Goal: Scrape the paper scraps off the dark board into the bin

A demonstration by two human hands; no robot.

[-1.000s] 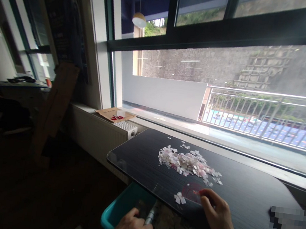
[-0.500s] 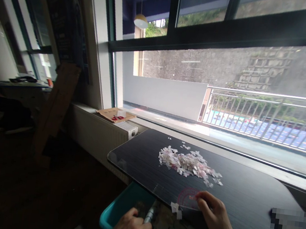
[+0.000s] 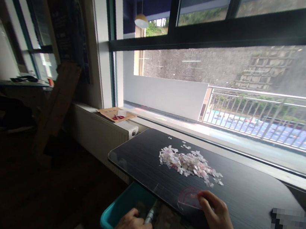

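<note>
The left hand (image 3: pixel 133 224) is closed on striped material (image 3: pixel 150 216) beside the teal bin (image 3: pixel 108 214). The right hand (image 3: pixel 215 208) pinches a clear, pink-lined plastic piece (image 3: pixel 187 198) over the dark table's (image 3: pixel 257 196) near edge. Behind it, paper scraps (image 3: pixel 186 162) lie heaped; farther, red scissors (image 3: pixel 118 117) on brown paper (image 3: pixel 108 112).

The few white scraps near the clear protractor (image 3: pixel 188 196) have left the table (image 3: pixel 138 162).

Paper scraps (image 3: pixel 184 161) look matt, the tabletop (image 3: pixel 255 192) smooth and wood-grained, the protractor (image 3: pixel 187 198) and bin (image 3: pixel 106 214) plastic
</note>
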